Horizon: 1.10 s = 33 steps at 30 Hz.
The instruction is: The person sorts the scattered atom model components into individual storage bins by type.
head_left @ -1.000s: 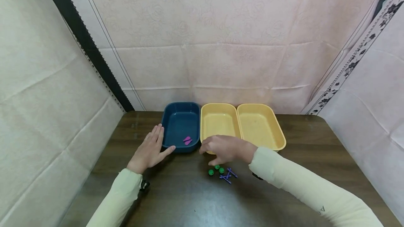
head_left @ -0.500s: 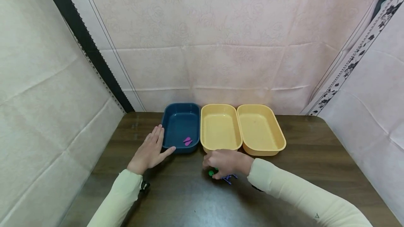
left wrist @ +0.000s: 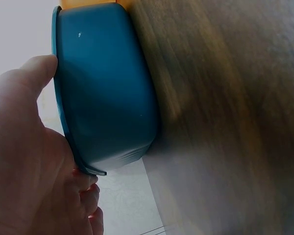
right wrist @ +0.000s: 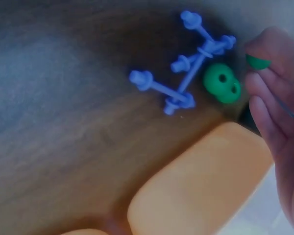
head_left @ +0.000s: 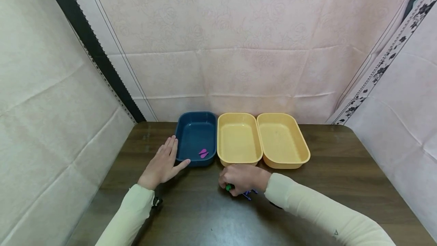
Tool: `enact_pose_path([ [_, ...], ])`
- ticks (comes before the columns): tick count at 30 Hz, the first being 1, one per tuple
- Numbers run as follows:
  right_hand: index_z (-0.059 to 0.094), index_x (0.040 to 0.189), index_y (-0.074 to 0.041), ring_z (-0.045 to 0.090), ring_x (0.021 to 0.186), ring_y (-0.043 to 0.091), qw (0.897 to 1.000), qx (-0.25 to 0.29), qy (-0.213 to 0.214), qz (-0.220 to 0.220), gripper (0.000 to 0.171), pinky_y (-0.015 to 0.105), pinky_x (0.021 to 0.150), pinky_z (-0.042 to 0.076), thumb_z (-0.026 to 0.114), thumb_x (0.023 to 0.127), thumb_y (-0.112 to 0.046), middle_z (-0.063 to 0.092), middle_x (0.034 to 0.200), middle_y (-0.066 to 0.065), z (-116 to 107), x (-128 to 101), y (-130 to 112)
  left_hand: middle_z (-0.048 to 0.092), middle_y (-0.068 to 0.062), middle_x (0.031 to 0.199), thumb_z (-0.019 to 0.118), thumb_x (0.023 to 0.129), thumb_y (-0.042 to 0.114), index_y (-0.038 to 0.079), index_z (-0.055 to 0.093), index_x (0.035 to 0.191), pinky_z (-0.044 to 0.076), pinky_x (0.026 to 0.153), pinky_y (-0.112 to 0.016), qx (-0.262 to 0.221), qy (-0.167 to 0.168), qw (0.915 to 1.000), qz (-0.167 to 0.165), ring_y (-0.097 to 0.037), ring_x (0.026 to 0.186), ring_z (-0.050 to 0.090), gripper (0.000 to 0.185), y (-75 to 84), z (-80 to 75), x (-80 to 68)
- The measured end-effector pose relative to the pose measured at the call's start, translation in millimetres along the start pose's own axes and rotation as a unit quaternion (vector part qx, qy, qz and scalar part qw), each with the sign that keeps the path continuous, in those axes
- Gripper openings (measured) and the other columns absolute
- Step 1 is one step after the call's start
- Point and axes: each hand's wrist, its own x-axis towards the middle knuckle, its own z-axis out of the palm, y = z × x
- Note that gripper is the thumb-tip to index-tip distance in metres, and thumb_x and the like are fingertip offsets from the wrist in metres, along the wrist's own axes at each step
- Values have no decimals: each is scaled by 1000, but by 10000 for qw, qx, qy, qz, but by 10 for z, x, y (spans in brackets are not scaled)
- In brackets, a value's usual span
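Observation:
My left hand (head_left: 163, 163) lies flat on the wooden table (head_left: 307, 189), fingers straight. Its thumb (left wrist: 36, 73) touches the front corner of the blue tray (head_left: 195, 132), whose outer wall (left wrist: 105, 88) fills the left wrist view. My right hand (head_left: 229, 183) is curled down over small parts in front of the middle yellow tray (head_left: 238, 139). Its fingertips (right wrist: 257, 85) pinch a green ball (right wrist: 257, 61). A second green ball (right wrist: 221, 84) with holes lies beside them, touching a heap of purple-blue sticks (right wrist: 186, 73). In the head view the hand hides most of the parts.
Two pink pieces (head_left: 203, 153) lie in the blue tray. A second yellow tray (head_left: 282, 141) stands to the right of the first, both against the back edge of the table. Pink cloth walls close in the back and sides.
My right hand came back from the tray edge down onto the green balls and sticks and closed its fingers on a ball. The left hand has not moved.

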Motion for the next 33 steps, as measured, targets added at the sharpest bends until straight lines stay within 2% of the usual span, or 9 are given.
enact_pose_path([
  [7,74,94,-18,55,78,-1,9987,451,155,193,12,9,67,47,84,87,-17,68,89,-8,-211,-25,46,15,-27,175,49,103,66,-8,18,165,19,132,-61,23,32,10000,31,-46,163,16,102,-13,-18,0],
  [13,77,101,-13,64,81,8,9954,794,133,524,16,11,69,52,85,87,-17,69,89,-7,-431,-88,103,14,-27,175,49,103,66,-8,17,165,19,132,-61,0,-8,10000,30,-46,163,16,102,-8,-25,5],
  [16,76,100,-14,67,83,12,9939,898,159,621,16,11,72,54,85,87,-16,70,91,-6,-511,-128,137,14,-27,175,49,103,67,-8,17,165,19,132,-61,-4,-37,10000,27,-46,163,16,102,-9,-14,7],
  [20,75,97,-16,68,85,16,9942,849,303,586,13,13,74,56,83,86,-13,71,92,-4,-595,-185,192,14,-27,175,50,103,66,-8,16,165,19,132,-61,-6,-51,10000,30,-46,163,15,102,-8,-7,12],
  [25,77,97,-11,70,86,21,9941,813,433,569,14,18,79,59,82,85,-11,72,92,-3,-676,-255,276,13,-27,176,50,103,66,-8,16,165,19,132,-61,-20,-67,10000,31,-46,163,15,103,-10,-7,12],
  [33,77,97,-10,69,87,19,9931,730,510,760,12,24,81,61,81,86,-10,72,92,-2,-740,-351,401,12,-25,176,49,103,66,-7,15,166,18,133,-61,-43,-114,9999,-38,-45,164,13,103,2,-15,11],
])
